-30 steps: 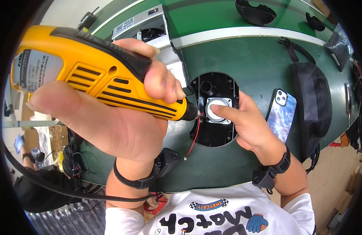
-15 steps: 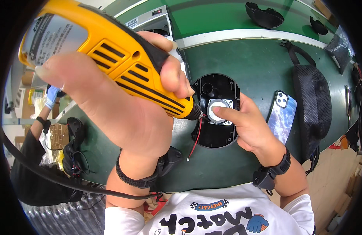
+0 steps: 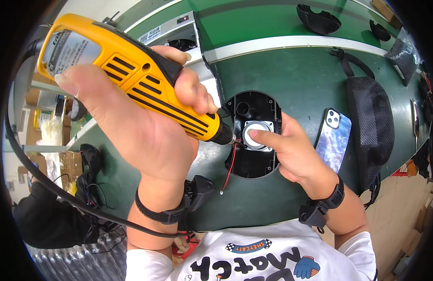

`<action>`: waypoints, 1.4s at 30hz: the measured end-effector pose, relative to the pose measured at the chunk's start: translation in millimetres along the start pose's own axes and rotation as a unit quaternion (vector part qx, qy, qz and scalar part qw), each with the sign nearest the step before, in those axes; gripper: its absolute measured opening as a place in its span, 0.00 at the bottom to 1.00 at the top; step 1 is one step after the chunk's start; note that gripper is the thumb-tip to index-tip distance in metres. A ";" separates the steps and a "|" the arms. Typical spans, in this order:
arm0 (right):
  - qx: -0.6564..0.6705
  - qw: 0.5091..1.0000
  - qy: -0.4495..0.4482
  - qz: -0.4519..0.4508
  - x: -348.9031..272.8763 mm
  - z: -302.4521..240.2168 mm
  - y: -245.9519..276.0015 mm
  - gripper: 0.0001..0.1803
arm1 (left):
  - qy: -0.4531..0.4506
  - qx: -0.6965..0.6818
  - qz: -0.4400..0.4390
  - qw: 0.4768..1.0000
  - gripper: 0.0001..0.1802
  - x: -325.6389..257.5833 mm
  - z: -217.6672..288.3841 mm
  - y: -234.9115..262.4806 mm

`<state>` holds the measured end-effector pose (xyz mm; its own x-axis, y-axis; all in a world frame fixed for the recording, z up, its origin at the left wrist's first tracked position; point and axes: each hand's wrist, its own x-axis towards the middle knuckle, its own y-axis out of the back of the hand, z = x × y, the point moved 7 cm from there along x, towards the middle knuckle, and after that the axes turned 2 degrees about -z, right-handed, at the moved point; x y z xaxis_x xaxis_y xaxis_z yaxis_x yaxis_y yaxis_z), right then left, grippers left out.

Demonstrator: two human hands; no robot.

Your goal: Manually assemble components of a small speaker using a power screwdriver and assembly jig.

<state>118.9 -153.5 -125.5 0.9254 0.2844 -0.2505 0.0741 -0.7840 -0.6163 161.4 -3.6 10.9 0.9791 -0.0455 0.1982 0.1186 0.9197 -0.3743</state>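
Note:
My left hand (image 3: 146, 126) is wrapped round a yellow corded electric screwdriver (image 3: 155, 100), with the thumb stretched along its body. The tool slants down to the right, and its tip is at the left edge of a small square-framed speaker (image 3: 257, 136); whether it sits on a screw is too small to tell. The speaker lies inside a round black plastic housing (image 3: 251, 166). My right hand (image 3: 296, 147) grips the housing's right rim, thumb pressed on the speaker's pale centre. A red wire (image 3: 232, 171) hangs from the speaker's left side over the green table.
Right of the housing lie a phone in a blue marbled case (image 3: 335, 136) and a black mesh pouch (image 3: 371, 119). A grey metal box with a switch (image 3: 181, 35) stands behind the screwdriver. Black curved shells (image 3: 319, 19) rest at the back. The tool's cord (image 3: 62, 192) loops down the left.
The screwdriver's rear end has dropped slightly, and its front has moved a little left. The housing has shifted slightly left. At far left, another person's blue-gloved hand has gone from view.

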 end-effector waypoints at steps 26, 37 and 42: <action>-0.026 1.000 0.002 0.016 2.9 3.9 4.8 0.22 | -0.054 0.052 -0.028 0.997 0.44 -0.9 3.9 -8.6; -0.022 0.999 0.029 0.015 4.7 5.7 6.5 0.27 | -0.058 0.059 -0.024 0.996 0.44 1.4 3.4 -8.8; -0.027 0.999 0.017 0.018 4.4 6.0 6.4 0.26 | -0.042 0.045 -0.026 0.998 0.45 3.1 2.0 -8.5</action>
<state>121.2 -154.0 -135.0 0.9396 0.2373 -0.2465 0.0592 -0.8223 -0.5660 163.1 -10.7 16.5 0.9542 -0.0644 0.2920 0.1495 0.9485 -0.2792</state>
